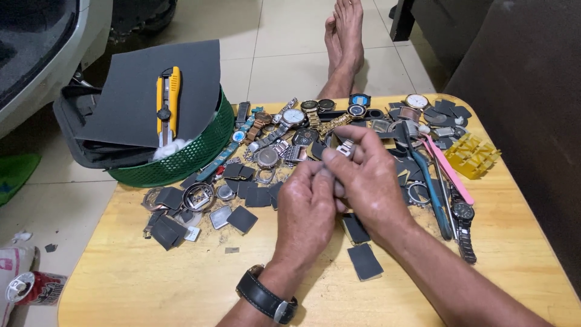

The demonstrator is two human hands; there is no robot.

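Observation:
Over the middle of a low wooden table (151, 266), my left hand (305, 212) and my right hand (369, 175) meet. Both pinch a small silver metal watch part (345, 148), likely a band piece, whose end sticks up from the right fingers. A black wristwatch (266, 297) sits on my left wrist. Behind the hands lies a pile of wristwatches (290, 118), watch cases and bands. Small dark sandpaper squares (364, 260) lie scattered around the hands.
A green basket (200, 151) at the table's back left carries a dark sandpaper sheet and a yellow utility knife (167, 97). Blue-handled pliers (433, 188), pink tweezers (451, 172) and a yellow plastic holder (475, 155) lie at right. My bare feet (345, 36) rest beyond. A drink can (33, 287) lies on the floor.

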